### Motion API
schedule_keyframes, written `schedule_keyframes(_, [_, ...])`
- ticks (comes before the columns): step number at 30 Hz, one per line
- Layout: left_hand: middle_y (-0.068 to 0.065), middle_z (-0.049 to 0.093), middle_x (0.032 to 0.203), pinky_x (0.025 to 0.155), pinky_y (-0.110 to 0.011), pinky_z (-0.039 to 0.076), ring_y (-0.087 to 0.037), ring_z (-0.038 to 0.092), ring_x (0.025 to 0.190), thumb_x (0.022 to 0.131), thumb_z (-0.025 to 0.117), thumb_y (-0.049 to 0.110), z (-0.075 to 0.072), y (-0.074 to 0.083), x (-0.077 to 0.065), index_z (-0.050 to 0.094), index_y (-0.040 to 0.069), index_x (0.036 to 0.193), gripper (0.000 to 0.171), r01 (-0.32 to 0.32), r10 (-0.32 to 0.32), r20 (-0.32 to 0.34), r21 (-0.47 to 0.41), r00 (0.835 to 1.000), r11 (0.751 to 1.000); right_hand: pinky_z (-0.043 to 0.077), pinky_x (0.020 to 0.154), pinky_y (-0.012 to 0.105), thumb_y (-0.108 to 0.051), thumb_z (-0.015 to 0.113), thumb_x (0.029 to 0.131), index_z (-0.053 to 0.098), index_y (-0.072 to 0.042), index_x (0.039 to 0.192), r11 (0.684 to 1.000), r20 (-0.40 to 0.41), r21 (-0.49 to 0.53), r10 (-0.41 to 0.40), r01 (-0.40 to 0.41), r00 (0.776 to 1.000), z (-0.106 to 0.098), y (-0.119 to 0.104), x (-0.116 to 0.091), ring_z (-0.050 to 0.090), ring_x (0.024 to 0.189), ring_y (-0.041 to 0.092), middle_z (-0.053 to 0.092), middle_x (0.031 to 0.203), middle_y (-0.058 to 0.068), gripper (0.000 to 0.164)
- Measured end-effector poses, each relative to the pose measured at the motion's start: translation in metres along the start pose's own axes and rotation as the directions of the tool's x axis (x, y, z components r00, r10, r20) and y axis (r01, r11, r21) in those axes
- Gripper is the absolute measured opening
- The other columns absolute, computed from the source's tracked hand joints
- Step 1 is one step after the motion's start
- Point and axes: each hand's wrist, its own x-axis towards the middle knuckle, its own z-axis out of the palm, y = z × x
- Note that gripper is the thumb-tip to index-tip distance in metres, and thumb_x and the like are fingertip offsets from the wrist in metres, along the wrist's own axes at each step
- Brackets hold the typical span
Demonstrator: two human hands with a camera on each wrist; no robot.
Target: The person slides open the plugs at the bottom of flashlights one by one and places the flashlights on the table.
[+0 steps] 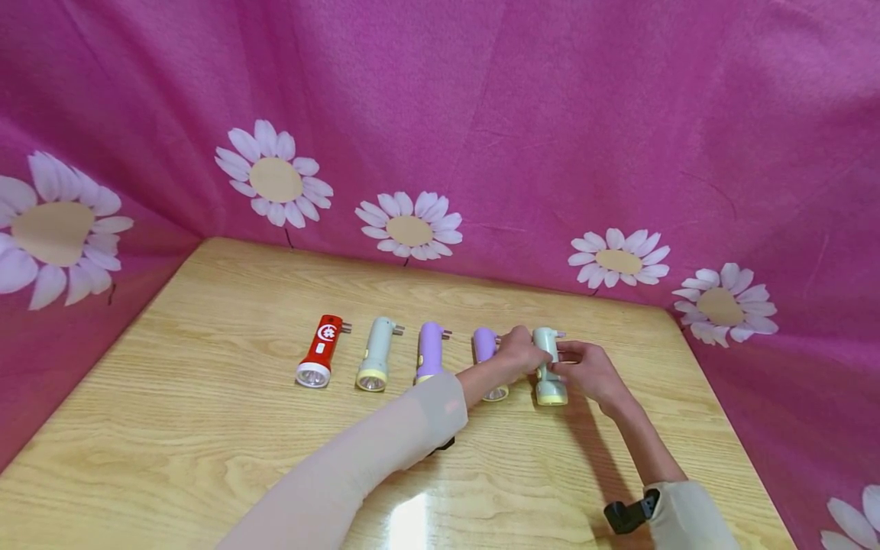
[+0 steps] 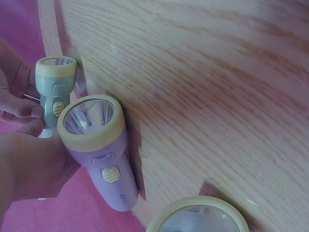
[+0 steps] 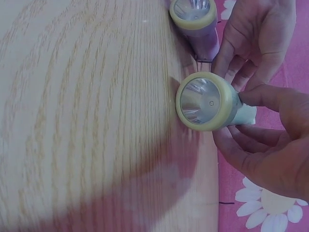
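At the right end of a row, a mint-green flashlight point(image 1: 551, 391) with a cream rim and two plug prongs is between both hands. My right hand point(image 1: 593, 373) pinches its body from the right, thumb and fingers on either side, as the right wrist view shows. From the left, my left hand point(image 1: 520, 353) holds the same flashlight by its barrel, fingertips close to the right hand's. Just left of it lies a purple flashlight point(image 2: 113, 179), partly covered by the left hand in the head view. The green flashlight's lens point(image 3: 200, 100) faces the right wrist camera.
Farther left on the wooden table point(image 1: 206, 428) lie another purple flashlight point(image 1: 430, 347), a second mint-green flashlight point(image 1: 377, 347) and a red flashlight point(image 1: 323, 344) with a white head. My left forearm crosses in front of the row. A pink cloth point(image 1: 516, 153) with daisies rises behind the table.
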Motion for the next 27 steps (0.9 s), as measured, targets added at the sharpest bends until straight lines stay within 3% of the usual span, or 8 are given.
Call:
schedule_keyframes(8, [-0.005, 0.054, 0.073, 0.053, -0.024, 0.045, -0.016, 0.050, 0.064, 0.080, 0.080, 0.005, 0.0017, 0.0014, -0.0003, 0.055, 0.004, 0.083, 0.025, 0.019, -0.019, 0.003, 0.022, 1.000, 1.000, 0.057, 0.077, 0.029, 0.000, 0.063, 0.092, 0.048, 0.019, 0.132, 1.000, 0.013, 0.008, -0.004, 0.004, 1.000, 0.0006, 0.0031, 0.0007, 0.062, 0.092, 0.016, 0.064, 0.113, 0.027, 0.047])
schedule_keyframes(13, [-0.006, 0.056, 0.076, 0.058, -0.026, 0.049, -0.018, 0.053, 0.068, 0.080, 0.080, 0.005, 0.0030, 0.0018, -0.0008, 0.059, 0.001, 0.088, 0.023, 0.026, -0.026, 0.002, 0.030, 1.000, 0.999, 0.057, 0.080, 0.032, -0.001, 0.062, 0.093, 0.049, 0.019, 0.131, 1.000, 0.011, -0.008, -0.008, 0.008, 1.000, 0.0010, 0.0034, 0.0003, 0.063, 0.099, 0.024, 0.062, 0.117, 0.030, 0.045])
schedule_keyframes(22, [-0.007, 0.056, 0.075, 0.059, -0.026, 0.051, -0.019, 0.054, 0.068, 0.083, 0.079, 0.007, 0.0049, 0.0000, 0.0004, 0.060, 0.000, 0.090, 0.022, 0.002, -0.001, -0.010, 0.073, 1.000, 0.997, 0.056, 0.078, 0.028, -0.001, 0.060, 0.095, 0.048, 0.019, 0.132, 1.000, 0.017, -0.004, 0.013, -0.013, 1.000, 0.0031, 0.0028, 0.0007, 0.063, 0.103, 0.028, 0.061, 0.120, 0.032, 0.044])
schedule_keyframes(27, [-0.006, 0.055, 0.074, 0.060, -0.026, 0.050, -0.018, 0.053, 0.068, 0.082, 0.079, 0.006, 0.0056, -0.0011, 0.0003, 0.060, 0.000, 0.086, 0.021, -0.015, 0.017, -0.018, 0.078, 1.000, 0.997, 0.056, 0.080, 0.033, -0.003, 0.060, 0.096, 0.048, 0.020, 0.132, 0.999, 0.016, -0.031, 0.020, -0.019, 1.000, 0.0021, 0.0023, 0.0010, 0.062, 0.106, 0.031, 0.059, 0.122, 0.035, 0.044])
